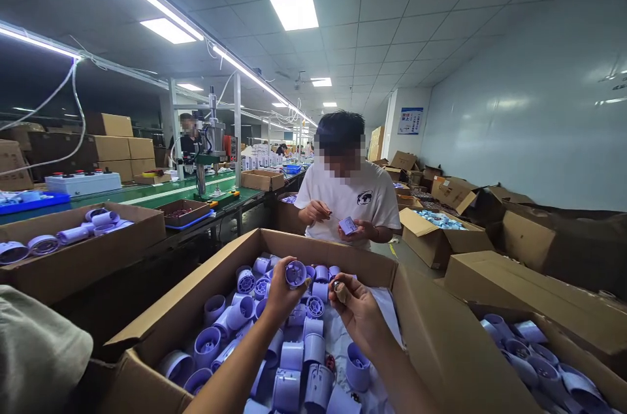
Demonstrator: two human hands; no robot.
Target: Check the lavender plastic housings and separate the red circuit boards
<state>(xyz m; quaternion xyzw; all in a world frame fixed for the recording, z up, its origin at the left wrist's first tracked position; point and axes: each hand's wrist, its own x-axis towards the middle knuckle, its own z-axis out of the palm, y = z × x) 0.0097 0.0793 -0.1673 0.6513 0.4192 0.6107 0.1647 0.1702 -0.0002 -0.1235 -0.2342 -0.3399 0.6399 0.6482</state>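
Observation:
My left hand (281,293) is wrapped round a purple plastic cup-shaped housing (296,275), its open end turned toward me with small parts visible inside. To its right, my right hand (355,306) pinches a small round metal part (337,286) between thumb and fingers; its exact kind is too small to tell. The two hands are apart, both above a large cardboard box (426,329). Inside the box lie many loose purple housings (314,349), some upright and some on their sides, on a white plastic sheet (385,306).
Across the box a person in a white shirt (350,205) holds a purple housing (347,226). Another box of housings (73,234) stands at left, beside a green workbench (161,192) with a press (210,146). More cardboard boxes (450,238) line the right side.

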